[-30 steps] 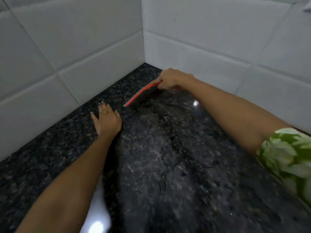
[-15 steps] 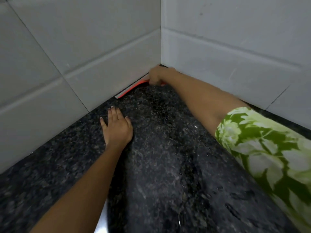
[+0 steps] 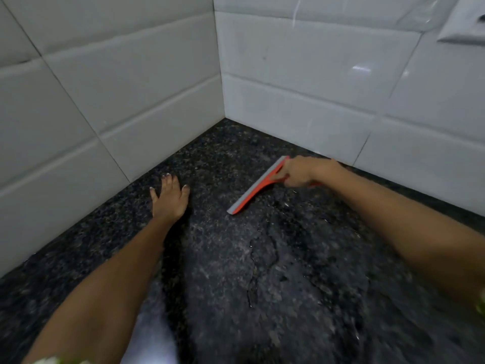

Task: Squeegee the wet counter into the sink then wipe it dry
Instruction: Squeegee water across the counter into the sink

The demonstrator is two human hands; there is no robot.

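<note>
Your right hand [image 3: 298, 171] grips the squeegee [image 3: 256, 188] handle, blade on the wet counter [image 3: 262, 271] near the far corner, looks like touching. Left hand [image 3: 169, 199] lies flat, fingers straight, further left.

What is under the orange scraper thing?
The squeegee, gripped by the right hand, rests its grey blade on the wet black counter. The strip right beneath the blade is hidden.

One head-worn wide-angle view looks forward and steeply down, from close above, onto the dark speckled granite surface [image 3: 236, 271] at the white tiled wall corner [image 3: 217, 74].
</note>
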